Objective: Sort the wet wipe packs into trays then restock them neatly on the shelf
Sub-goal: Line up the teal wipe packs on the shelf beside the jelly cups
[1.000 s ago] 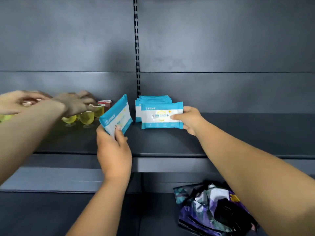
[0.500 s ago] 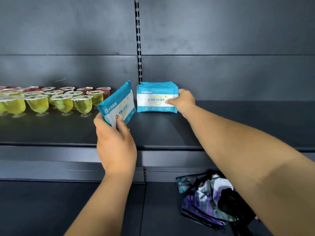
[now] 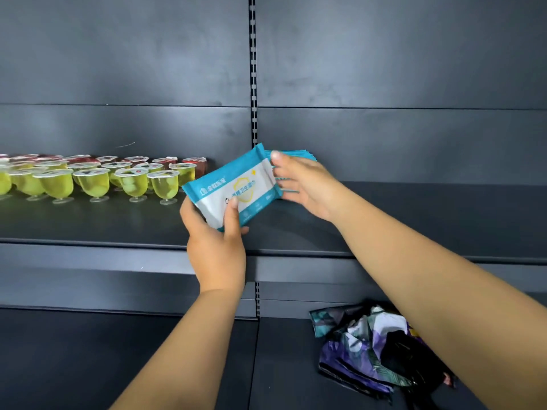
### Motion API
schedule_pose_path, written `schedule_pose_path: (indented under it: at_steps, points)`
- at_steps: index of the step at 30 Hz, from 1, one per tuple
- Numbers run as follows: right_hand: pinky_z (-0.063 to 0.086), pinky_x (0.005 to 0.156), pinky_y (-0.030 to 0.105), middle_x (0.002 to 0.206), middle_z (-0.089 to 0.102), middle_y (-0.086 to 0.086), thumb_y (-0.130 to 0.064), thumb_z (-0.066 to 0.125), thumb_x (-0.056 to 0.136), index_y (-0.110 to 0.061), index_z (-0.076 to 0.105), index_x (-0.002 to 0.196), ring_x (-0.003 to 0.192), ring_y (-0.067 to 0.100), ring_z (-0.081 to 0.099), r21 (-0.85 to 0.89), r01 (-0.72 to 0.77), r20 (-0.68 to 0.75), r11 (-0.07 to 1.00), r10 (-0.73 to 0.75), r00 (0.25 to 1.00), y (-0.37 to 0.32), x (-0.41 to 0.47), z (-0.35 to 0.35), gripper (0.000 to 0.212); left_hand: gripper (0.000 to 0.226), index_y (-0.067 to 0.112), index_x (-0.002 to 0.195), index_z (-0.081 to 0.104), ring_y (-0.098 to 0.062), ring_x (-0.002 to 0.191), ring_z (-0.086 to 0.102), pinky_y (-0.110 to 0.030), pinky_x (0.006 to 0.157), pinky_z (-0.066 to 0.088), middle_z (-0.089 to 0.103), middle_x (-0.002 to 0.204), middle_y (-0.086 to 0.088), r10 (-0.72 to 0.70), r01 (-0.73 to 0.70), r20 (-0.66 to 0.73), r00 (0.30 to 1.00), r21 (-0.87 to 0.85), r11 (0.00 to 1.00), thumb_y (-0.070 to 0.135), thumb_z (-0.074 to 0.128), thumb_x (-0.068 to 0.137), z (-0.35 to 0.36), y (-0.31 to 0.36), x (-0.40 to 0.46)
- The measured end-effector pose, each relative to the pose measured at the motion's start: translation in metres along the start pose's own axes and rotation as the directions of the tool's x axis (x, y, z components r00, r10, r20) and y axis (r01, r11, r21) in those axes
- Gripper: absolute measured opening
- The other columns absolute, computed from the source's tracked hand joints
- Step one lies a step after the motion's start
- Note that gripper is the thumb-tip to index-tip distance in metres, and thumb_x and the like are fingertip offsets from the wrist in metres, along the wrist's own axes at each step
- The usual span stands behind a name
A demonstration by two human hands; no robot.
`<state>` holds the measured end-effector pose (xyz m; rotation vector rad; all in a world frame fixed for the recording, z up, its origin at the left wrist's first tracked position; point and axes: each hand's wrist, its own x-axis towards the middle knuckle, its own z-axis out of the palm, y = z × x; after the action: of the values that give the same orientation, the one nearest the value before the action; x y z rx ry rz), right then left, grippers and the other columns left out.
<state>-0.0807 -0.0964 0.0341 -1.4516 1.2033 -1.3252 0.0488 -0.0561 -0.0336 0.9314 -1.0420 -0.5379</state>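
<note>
Now the left hand (image 3: 216, 250) pinches a tilted teal-and-white wet wipe pack (image 3: 233, 189) above the shelf (image 3: 414, 220); the right hand (image 3: 307, 186), fingers spread, touches its right end, before the stack (image 3: 296, 154).

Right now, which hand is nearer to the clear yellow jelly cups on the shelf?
Left. The left hand holds a wipe pack just right of the jelly cups; the right hand is farther right.

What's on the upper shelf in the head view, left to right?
jelly cups → left hand holding a tilted wet wipe pack → right hand at the pack's right end, with the stack of packs mostly hidden behind it → bare shelf.
</note>
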Motion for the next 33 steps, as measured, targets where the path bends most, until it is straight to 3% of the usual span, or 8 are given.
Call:
schedule_pose_path:
  at_steps: [4,6,11,15,19,22,28,33]
  points:
    - [0.054,0.082,0.027,0.092,0.07,-0.007,-0.003,0.062,0.085,-0.021,0.062,0.097,0.086,0.009,0.066,-0.042,-0.066,0.169,0.997,0.072,0.983,0.005,-0.017,-0.013,0.021,0.031,0.019,0.116,0.04,0.0,0.058,0.062,-0.038,0.069,0.055,0.059,0.096,0.016,0.03,-0.05,0.157,0.987,0.124,0.991,0.03,0.055,0.091,-0.005,0.005,0.002]
    - [0.056,0.074,0.024,0.083,0.072,-0.009,0.0,0.063,0.083,-0.019,0.063,0.094,0.076,0.006,0.068,-0.065,-0.098,0.16,0.993,0.107,0.981,0.005,-0.022,-0.028,0.023,0.042,0.013,0.124,0.04,-0.018,0.078,0.063,-0.033,0.07,0.047,0.063,0.107,-0.002,0.064,-0.132,0.248,0.967,0.268,0.954,0.037,0.051,0.091,-0.006,0.006,0.002]
    - [0.056,0.066,0.019,0.095,0.068,0.002,0.0,0.067,0.081,-0.013,0.062,0.095,0.072,0.008,0.065,0.027,-0.097,-0.147,0.995,0.1,0.984,0.008,-0.018,-0.059,0.019,0.054,0.011,0.138,0.035,-0.031,0.112,0.052,-0.037,0.086,0.04,0.058,0.123,-0.01,0.199,-0.413,0.437,0.877,0.472,0.779,0.043,0.038,0.095,0.005,-0.001,-0.008]
    - [0.053,0.068,0.024,0.1,0.064,0.006,0.001,0.069,0.079,-0.016,0.053,0.08,0.081,0.016,0.063,0.123,-0.128,-0.343,0.984,0.163,0.925,0.018,0.005,-0.055,0.023,0.06,0.009,0.106,0.063,-0.029,0.06,0.062,-0.032,0.062,0.043,0.068,0.067,-0.007,0.283,-0.589,0.534,0.797,0.585,0.558,0.047,0.021,0.088,0.012,-0.012,-0.015]
    - [0.052,0.058,0.022,0.113,0.064,0.008,0.0,0.071,0.078,-0.008,0.055,0.104,0.088,0.017,0.061,0.053,-0.197,-0.338,0.979,0.203,0.919,0.026,0.033,-0.038,0.031,0.044,0.014,0.08,0.067,-0.022,0.039,0.052,-0.023,0.051,0.035,0.058,0.046,0.002,0.379,-0.609,0.476,0.793,0.635,0.475,0.04,0.031,0.085,0.012,-0.017,-0.013]
    - [0.052,0.059,0.021,0.112,0.064,0.006,-0.001,0.07,0.079,-0.009,0.056,0.103,0.089,0.016,0.062,0.003,-0.208,-0.327,0.978,0.198,0.924,0.032,0.046,-0.033,0.029,0.04,0.016,0.069,0.064,-0.02,0.035,0.047,-0.021,0.049,0.032,0.052,0.042,0.003,0.449,-0.633,0.453,0.77,0.623,0.459,0.038,0.034,0.085,0.012,-0.022,-0.013]
    - [0.053,0.088,0.035,0.117,0.064,0.004,-0.01,0.074,0.077,-0.013,0.056,0.106,0.103,0.019,0.062,-0.223,-0.233,-0.423,0.947,0.121,0.898,0.05,0.064,-0.041,0.034,0.042,0.016,0.055,0.056,-0.022,0.034,0.04,-0.02,0.049,0.024,0.047,0.04,0.003,0.489,-0.655,0.448,0.748,0.613,0.441,0.036,0.035,0.085,0.013,-0.024,-0.012]
    - [0.048,0.086,0.027,0.12,0.061,0.002,-0.022,0.073,0.078,-0.012,0.054,0.119,0.107,0.02,0.059,-0.454,-0.225,-0.459,0.862,-0.009,0.889,0.05,0.065,-0.039,0.047,0.042,0.016,0.052,0.053,-0.02,0.035,0.032,-0.02,0.05,0.022,0.047,0.04,0.002,0.498,-0.654,0.438,0.749,0.608,0.45,0.036,0.036,0.085,0.013,-0.026,-0.014]
